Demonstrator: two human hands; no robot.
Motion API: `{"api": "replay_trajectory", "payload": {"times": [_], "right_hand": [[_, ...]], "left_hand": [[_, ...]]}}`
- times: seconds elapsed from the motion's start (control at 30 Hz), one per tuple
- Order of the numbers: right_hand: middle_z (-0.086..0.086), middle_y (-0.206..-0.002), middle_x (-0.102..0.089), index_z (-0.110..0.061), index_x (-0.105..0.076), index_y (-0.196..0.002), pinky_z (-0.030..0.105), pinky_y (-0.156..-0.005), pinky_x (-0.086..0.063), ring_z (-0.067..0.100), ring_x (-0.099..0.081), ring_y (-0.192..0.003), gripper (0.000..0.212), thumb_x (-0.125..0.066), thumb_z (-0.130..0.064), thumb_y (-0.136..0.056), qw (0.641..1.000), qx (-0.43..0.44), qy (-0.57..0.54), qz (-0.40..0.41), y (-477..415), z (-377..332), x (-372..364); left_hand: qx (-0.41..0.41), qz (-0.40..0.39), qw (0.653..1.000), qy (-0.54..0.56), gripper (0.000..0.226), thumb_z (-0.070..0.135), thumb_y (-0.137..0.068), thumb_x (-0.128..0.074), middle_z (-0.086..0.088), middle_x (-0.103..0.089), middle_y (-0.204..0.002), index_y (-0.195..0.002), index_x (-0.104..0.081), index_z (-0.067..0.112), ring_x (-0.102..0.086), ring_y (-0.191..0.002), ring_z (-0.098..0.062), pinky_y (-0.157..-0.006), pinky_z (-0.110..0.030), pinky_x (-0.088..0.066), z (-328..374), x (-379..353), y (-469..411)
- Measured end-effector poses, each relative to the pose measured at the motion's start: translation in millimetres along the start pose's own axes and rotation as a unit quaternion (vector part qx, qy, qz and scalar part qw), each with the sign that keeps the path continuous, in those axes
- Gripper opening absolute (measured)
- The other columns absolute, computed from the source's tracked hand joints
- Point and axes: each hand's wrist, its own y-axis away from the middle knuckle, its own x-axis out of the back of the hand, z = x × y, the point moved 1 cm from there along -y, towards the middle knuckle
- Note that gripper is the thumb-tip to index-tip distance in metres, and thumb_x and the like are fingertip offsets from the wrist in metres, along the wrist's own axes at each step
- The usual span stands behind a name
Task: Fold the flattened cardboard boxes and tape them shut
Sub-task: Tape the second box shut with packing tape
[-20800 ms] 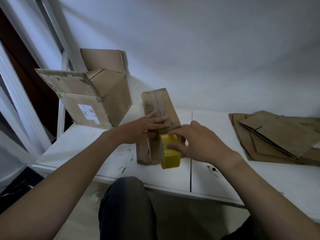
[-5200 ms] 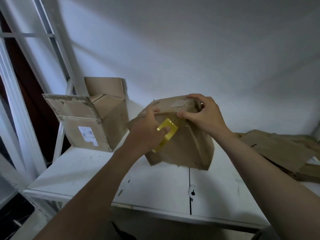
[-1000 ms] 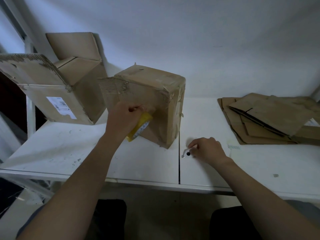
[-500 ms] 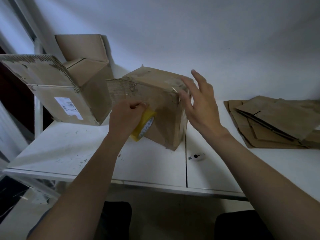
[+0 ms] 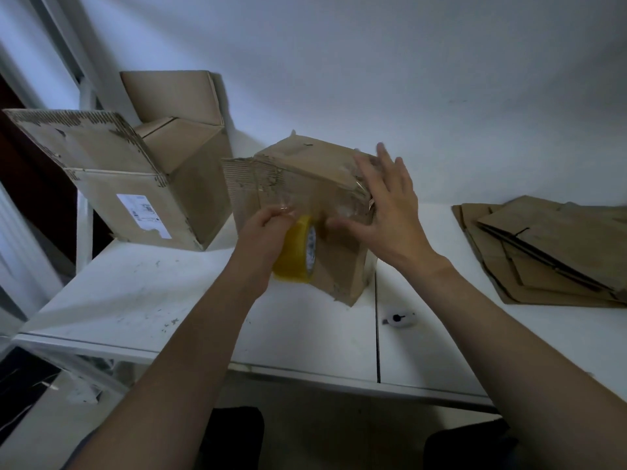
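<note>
A folded brown cardboard box (image 5: 305,171) stands tilted on the white table (image 5: 169,300), with one flap sticking out to the left. My left hand (image 5: 263,232) grips a yellow roll of tape (image 5: 300,254) against the box's near face. A clear strip of tape runs from the roll across that face. My right hand (image 5: 386,212) lies with straight fingers on the box's upper right edge, the thumb pressing the strip down.
A larger open box (image 5: 135,184) with a white label stands at the back left. A stack of flattened cardboard boxes (image 5: 556,252) lies at the right. A small white cutter (image 5: 398,318) lies on the table near the front, right of the seam.
My right hand left the white cutter on the table, rose to the box and now presses its upper right edge. The left hand pulled the tape roll slightly down and left.
</note>
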Motion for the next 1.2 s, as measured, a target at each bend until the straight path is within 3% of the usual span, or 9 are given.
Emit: {"api": "replay_trajectory", "payload": {"times": [0.17,0.27,0.37,0.47,0.57,0.8,0.9,1.07,1.2], "right_hand": [[-0.007,-0.168,-0.009,-0.038,-0.007,-0.159,0.042,-0.124,-0.007,0.010,-0.006,-0.153,0.057,-0.026,-0.050,-0.106,0.962,-0.157,-0.211,0.075,26,25,-1],[0.000,-0.161,-0.031,-0.034,-0.007,-0.160,0.038,-0.118,-0.024,0.022,-0.031,-0.147,0.059,-0.032,-0.032,-0.106,0.925,-0.291,-0.241,-0.032,34,48,-19],[-0.003,-0.144,-0.053,-0.031,-0.028,-0.153,0.042,-0.112,-0.037,0.023,-0.050,-0.132,0.058,-0.048,-0.044,-0.100,0.899,-0.339,-0.248,-0.126,39,57,-31],[-0.008,-0.113,-0.064,-0.039,-0.054,-0.116,0.038,-0.101,-0.044,0.022,-0.057,-0.117,0.024,-0.053,-0.051,-0.095,0.912,-0.322,-0.193,-0.164,45,60,-39],[-0.003,-0.107,-0.066,-0.038,-0.045,-0.132,0.038,-0.093,-0.049,0.022,-0.062,-0.108,0.036,-0.051,-0.048,-0.098,0.922,-0.287,-0.195,-0.170,47,51,-37],[-0.013,-0.108,-0.059,-0.038,-0.038,-0.146,0.012,-0.064,-0.049,0.002,-0.063,-0.093,0.052,-0.059,-0.034,-0.099,0.952,-0.167,-0.254,-0.015,38,-1,3],[-0.013,-0.108,-0.060,-0.040,-0.044,-0.139,0.011,-0.065,-0.050,0.000,-0.064,-0.087,0.050,-0.063,-0.023,-0.097,0.954,-0.125,-0.272,0.007,41,-24,20],[-0.017,-0.115,-0.057,-0.040,-0.063,-0.123,0.007,-0.079,-0.042,-0.007,-0.054,-0.098,0.029,-0.065,-0.029,-0.096,0.969,-0.042,-0.239,0.038,39,-53,38],[-0.010,-0.118,-0.053,-0.042,-0.066,-0.123,0.004,-0.080,-0.039,-0.007,-0.053,-0.099,0.029,-0.066,-0.037,-0.094,0.979,-0.037,-0.202,0.014,39,-57,36]], "left_hand": [[0.017,-0.016,1.000,0.001,0.049,0.040,-0.082,-0.075,-0.002,-0.057,-0.127,-0.127,-0.053,0.036,-0.059,-0.112,-0.030,-0.098,-0.054,-0.051,-11,-7,9],[0.025,-0.020,0.999,0.018,0.077,0.050,-0.053,-0.080,-0.003,-0.061,-0.126,-0.122,-0.047,0.041,-0.062,-0.113,-0.035,-0.096,-0.058,-0.051,-24,-15,17],[0.004,-0.012,1.000,0.002,0.060,0.033,-0.078,-0.079,0.011,-0.050,-0.116,-0.124,-0.040,0.034,-0.056,-0.112,-0.024,-0.093,-0.047,-0.050,-36,-26,29],[-0.003,-0.002,1.000,0.005,0.045,0.022,-0.092,-0.069,0.015,-0.048,-0.106,-0.122,-0.038,0.034,-0.052,-0.102,-0.016,-0.086,-0.038,-0.044,-52,-37,36],[-0.018,0.025,0.999,0.011,0.042,0.022,-0.093,-0.066,0.012,-0.051,-0.108,-0.126,-0.041,0.032,-0.053,-0.100,-0.014,-0.083,-0.037,-0.045,-52,-41,41],[-0.187,0.066,0.978,0.061,0.041,0.009,-0.092,-0.066,0.007,-0.065,-0.114,-0.120,-0.045,0.031,-0.065,-0.100,-0.008,-0.080,-0.029,-0.056,-10,-18,42],[-0.237,0.080,0.966,0.064,0.047,0.013,-0.088,-0.070,-0.004,-0.059,-0.126,-0.124,-0.045,0.030,-0.063,-0.108,-0.016,-0.079,-0.034,-0.055,6,1,40],[-0.255,0.051,0.965,0.040,0.059,0.015,-0.088,-0.074,0.016,-0.068,-0.116,-0.133,-0.038,0.026,-0.064,-0.110,-0.007,-0.085,-0.035,-0.056,16,22,40],[-0.233,0.038,0.972,0.019,0.057,0.014,-0.090,-0.071,0.036,-0.065,-0.095,-0.136,-0.038,0.023,-0.062,-0.090,0.015,-0.079,-0.024,-0.052,14,25,43]]}}
